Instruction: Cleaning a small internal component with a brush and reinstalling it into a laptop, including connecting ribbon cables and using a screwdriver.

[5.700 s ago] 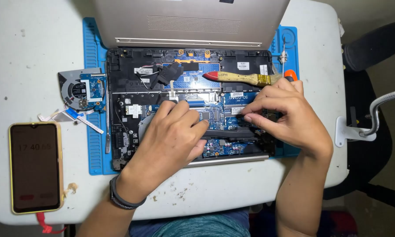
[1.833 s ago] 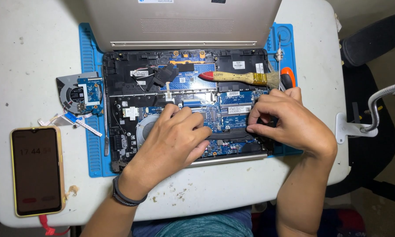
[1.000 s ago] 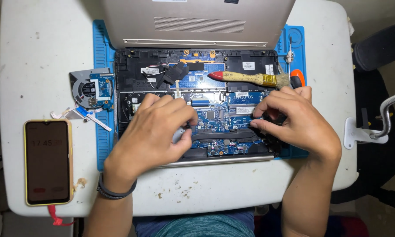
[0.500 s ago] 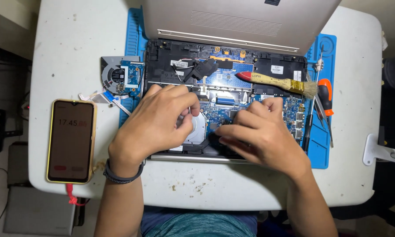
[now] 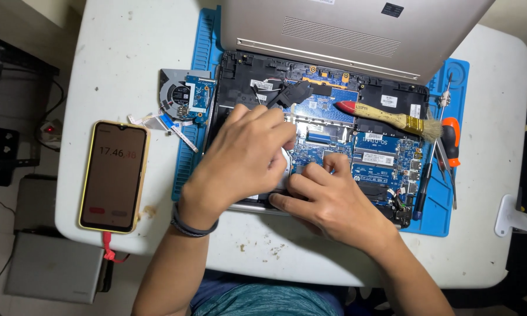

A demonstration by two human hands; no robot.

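An opened laptop [image 5: 333, 146] lies on a blue work mat [image 5: 200, 76] on a white surface [image 5: 129, 64], its base cover off and the blue circuit board [image 5: 386, 158] exposed. Both hands rest over the front left part of the laptop's inside. The left hand [image 5: 246, 158] lies palm down with fingers curled over a round silvery part [image 5: 284, 172], which is mostly hidden; whether its grip is clenched on anything cannot be told. The right hand [image 5: 328, 202] sits just beside it, fingertips pressed to the front edge of the chassis, grip loose and grasping nothing visible. A brush [image 5: 386, 117] with a red handle lies across the board. A removed fan [image 5: 181, 96] sits near the mat's left edge, and a phone [image 5: 112, 175] lies further left. Screwdrivers [image 5: 445, 146] rest on the mat's right side.
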